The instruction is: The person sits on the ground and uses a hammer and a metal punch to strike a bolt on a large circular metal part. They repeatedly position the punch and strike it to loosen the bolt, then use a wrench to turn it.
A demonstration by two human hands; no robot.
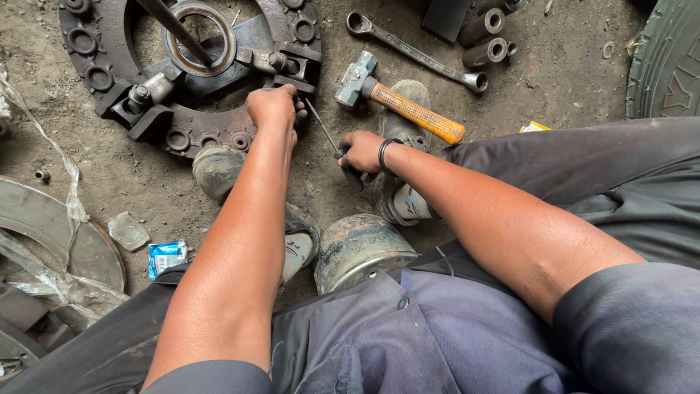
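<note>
A large dark metal clutch cover plate [109,73] lies on the dirt floor at the top left. My left hand [273,106] rests on its near edge, fingers closed against the metal by a lever bracket [288,66]. My right hand [361,151] is shut on the dark handle of a screwdriver [326,131], whose thin shaft points up and left toward the plate's edge beside my left hand. A black band circles my right wrist. My shoes [397,124] are planted under both hands.
A hammer with an orange handle [408,108] lies just beyond my right hand. A long wrench [415,52] and dark cylindrical sockets [485,36] lie further back. A metal can [357,248] sits between my legs. A tyre [667,58] is at the top right, and a disc with plastic wrap [44,233] at left.
</note>
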